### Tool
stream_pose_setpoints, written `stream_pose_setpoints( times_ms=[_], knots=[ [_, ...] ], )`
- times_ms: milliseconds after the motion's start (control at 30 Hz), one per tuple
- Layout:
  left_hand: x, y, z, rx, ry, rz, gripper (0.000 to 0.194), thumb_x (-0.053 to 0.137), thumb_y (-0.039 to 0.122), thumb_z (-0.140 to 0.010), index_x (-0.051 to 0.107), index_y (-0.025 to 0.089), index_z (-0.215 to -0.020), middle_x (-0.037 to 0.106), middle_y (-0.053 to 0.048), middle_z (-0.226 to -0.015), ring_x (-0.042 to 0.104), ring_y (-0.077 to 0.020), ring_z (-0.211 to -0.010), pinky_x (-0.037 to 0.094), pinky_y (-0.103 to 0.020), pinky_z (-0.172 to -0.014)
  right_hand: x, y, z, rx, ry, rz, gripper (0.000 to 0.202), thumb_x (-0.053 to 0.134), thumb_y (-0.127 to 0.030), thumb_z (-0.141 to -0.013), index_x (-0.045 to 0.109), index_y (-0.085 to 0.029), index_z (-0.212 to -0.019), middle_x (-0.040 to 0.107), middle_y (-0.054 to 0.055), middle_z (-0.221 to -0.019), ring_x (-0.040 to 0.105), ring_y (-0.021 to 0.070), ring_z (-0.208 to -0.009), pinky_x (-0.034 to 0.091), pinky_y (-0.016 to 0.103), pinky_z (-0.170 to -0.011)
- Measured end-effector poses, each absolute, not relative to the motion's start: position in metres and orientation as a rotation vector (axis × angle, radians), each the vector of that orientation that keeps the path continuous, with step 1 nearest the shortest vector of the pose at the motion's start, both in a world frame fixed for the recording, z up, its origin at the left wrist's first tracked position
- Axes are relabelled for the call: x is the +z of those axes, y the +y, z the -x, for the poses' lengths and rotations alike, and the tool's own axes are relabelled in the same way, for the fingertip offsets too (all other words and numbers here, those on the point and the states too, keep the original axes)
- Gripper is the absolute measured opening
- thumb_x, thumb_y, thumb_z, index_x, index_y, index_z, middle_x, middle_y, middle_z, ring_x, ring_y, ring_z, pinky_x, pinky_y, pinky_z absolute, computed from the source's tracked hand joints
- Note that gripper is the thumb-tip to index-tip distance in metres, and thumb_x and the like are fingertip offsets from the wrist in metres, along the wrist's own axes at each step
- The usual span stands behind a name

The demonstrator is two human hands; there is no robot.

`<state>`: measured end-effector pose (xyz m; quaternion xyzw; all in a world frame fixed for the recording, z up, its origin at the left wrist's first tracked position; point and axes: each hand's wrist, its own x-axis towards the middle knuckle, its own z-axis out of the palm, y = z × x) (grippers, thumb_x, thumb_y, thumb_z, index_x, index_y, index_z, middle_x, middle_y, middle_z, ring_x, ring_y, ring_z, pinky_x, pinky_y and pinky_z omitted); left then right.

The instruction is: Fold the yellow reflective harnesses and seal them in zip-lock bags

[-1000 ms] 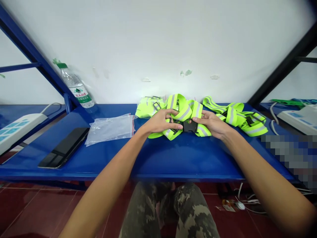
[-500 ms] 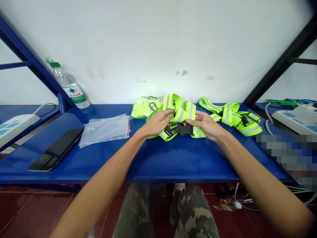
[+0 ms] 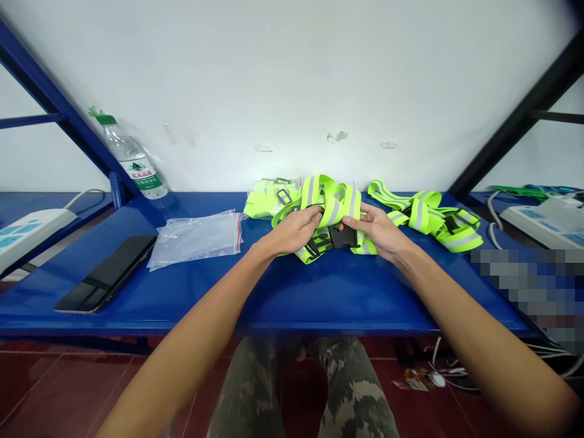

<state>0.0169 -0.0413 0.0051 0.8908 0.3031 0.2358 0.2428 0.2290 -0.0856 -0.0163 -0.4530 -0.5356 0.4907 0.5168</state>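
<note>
A yellow-green reflective strap (image 3: 336,208) with grey stripes is bunched between my hands at the middle of the table. My left hand (image 3: 297,230) grips its left side, with thumb and fingers closed on the webbing. On the right, my right hand (image 3: 378,229) pinches the strap just beside a black plastic buckle (image 3: 343,237). Some fingertips of both hands are hidden in the folds. Behind my left hand lies a bagged bundle of similar strap (image 3: 264,199). Another loose reflective strap (image 3: 424,213) with black buckles lies to the right of my right hand.
Clear zip bags (image 3: 196,240) and a black phone (image 3: 107,274) lie on the left of the blue table (image 3: 292,304). A water bottle (image 3: 137,161) leans by the frame post. White power strips (image 3: 34,234) sit at both sides, and a wall stands behind.
My left hand has shifted slightly right and its fingers have closed further on the strap. The buckle part near my right hand has turned a little. My legs have moved under the table.
</note>
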Motion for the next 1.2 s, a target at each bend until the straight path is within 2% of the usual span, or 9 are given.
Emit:
stream_pose_setpoints(
  times_ms=[167, 467, 667, 933, 1133, 1200],
  knots=[
    [0.003, -0.042, -0.018, 0.607, 0.874, -2.506, 0.024, 0.029, 0.035, -0.101, 0.045, 0.022, -0.087, 0.055, -0.003, -0.078, 0.053, -0.0191, -0.071, 0.039, -0.033, -0.066, -0.02, -0.084, -0.228, 1.171, -1.286, 1.076, 0.048, 0.087, -0.043, -0.062, 0.066, -0.021, -0.1, 0.071, 0.001, -0.077, 0.066, 0.0175, -0.074, 0.054, 0.034, -0.074],
    [-0.003, -0.048, -0.024, 0.64, 1.054, -2.588, 0.024, 0.024, 0.031, -0.102, 0.046, 0.022, -0.095, 0.059, -0.005, -0.076, 0.058, -0.0232, -0.069, 0.034, -0.035, -0.063, -0.026, -0.085, -0.221, 1.156, -1.296, 1.05, 0.045, 0.085, -0.042, -0.067, 0.065, -0.022, -0.102, 0.073, 0.003, -0.083, 0.069, 0.0193, -0.078, 0.057, 0.036, -0.075],
    [-0.009, -0.048, -0.028, 0.817, 1.155, -2.519, 0.025, 0.025, 0.028, -0.102, 0.05, 0.022, -0.1, 0.066, -0.006, -0.085, 0.065, -0.024, -0.078, 0.043, -0.033, -0.069, -0.03, -0.084, -0.207, 1.063, -1.248, 0.98, 0.049, 0.089, -0.044, -0.061, 0.066, -0.021, -0.098, 0.075, 0.002, -0.082, 0.07, 0.0182, -0.071, 0.059, 0.035, -0.073],
    [-0.018, -0.048, -0.033, 0.948, 1.183, -2.5, 0.025, 0.03, 0.023, -0.099, 0.053, 0.019, -0.109, 0.071, -0.01, -0.095, 0.069, -0.0276, -0.088, 0.047, -0.035, -0.074, -0.038, -0.083, -0.197, 1.041, -1.266, 0.938, 0.045, 0.089, -0.042, -0.061, 0.069, -0.02, -0.096, 0.076, 0.002, -0.085, 0.07, 0.0168, -0.074, 0.058, 0.032, -0.074],
    [-0.013, -0.053, -0.036, 1.01, 1.279, -2.459, 0.024, 0.035, 0.023, -0.098, 0.057, 0.02, -0.108, 0.071, -0.007, -0.082, 0.07, -0.0254, -0.079, 0.048, -0.034, -0.072, -0.033, -0.084, -0.197, 1.118, -1.171, 0.939, 0.05, 0.093, -0.036, -0.053, 0.07, -0.02, -0.094, 0.076, 0.002, -0.083, 0.07, 0.0176, -0.07, 0.058, 0.033, -0.072],
    [-0.007, -0.057, -0.036, 1.082, 1.297, -2.455, 0.025, 0.041, 0.028, -0.097, 0.058, 0.019, -0.112, 0.071, -0.005, -0.08, 0.069, -0.0241, -0.078, 0.05, -0.034, -0.074, -0.029, -0.084, -0.199, 1.145, -1.101, 0.957, 0.052, 0.093, -0.037, -0.052, 0.07, -0.02, -0.095, 0.076, 0.002, -0.081, 0.071, 0.0193, -0.071, 0.059, 0.034, -0.071]
  ],
)
